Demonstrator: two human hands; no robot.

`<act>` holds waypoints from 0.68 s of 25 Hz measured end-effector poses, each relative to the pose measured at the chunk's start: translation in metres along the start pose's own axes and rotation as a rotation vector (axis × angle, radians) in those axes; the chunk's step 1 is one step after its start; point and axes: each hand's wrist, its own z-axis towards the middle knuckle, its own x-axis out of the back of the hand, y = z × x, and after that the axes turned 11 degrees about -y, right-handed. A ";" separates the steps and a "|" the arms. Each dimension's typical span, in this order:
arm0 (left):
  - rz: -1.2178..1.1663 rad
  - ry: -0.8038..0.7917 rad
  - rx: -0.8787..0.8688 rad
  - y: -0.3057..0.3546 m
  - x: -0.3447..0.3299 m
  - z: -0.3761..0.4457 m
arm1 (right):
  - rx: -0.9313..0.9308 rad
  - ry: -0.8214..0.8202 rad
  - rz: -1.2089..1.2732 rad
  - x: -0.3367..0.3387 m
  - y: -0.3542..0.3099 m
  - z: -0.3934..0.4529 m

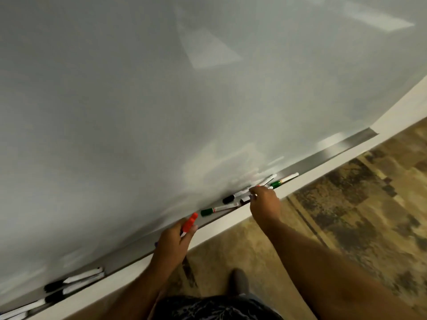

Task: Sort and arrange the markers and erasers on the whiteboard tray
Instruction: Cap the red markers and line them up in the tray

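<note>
Sorting looked part done: black markers [74, 281] grouped on tray [360, 147] at lower left. Left hand [172, 241] gripped red marker [190, 222]; right hand [264, 203] pinched marker in mixed centre pile [249, 195], green ones unsorted.

Metal tray [360, 147]; markers [217, 209] scattered.

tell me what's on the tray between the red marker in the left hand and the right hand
In the head view, a green-capped marker lies on the tray between the red marker in the left hand and the right hand, with a black-capped marker just beyond it.
</note>
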 end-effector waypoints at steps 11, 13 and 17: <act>-0.120 0.040 0.208 0.028 -0.083 0.061 | 0.292 -0.233 -0.513 0.029 0.070 0.092; -0.123 0.062 0.225 0.034 -0.091 0.062 | 0.366 -0.237 -0.542 0.030 0.077 0.097; -0.105 0.096 0.199 0.036 -0.093 0.057 | 0.562 -0.129 -0.526 0.027 0.090 0.098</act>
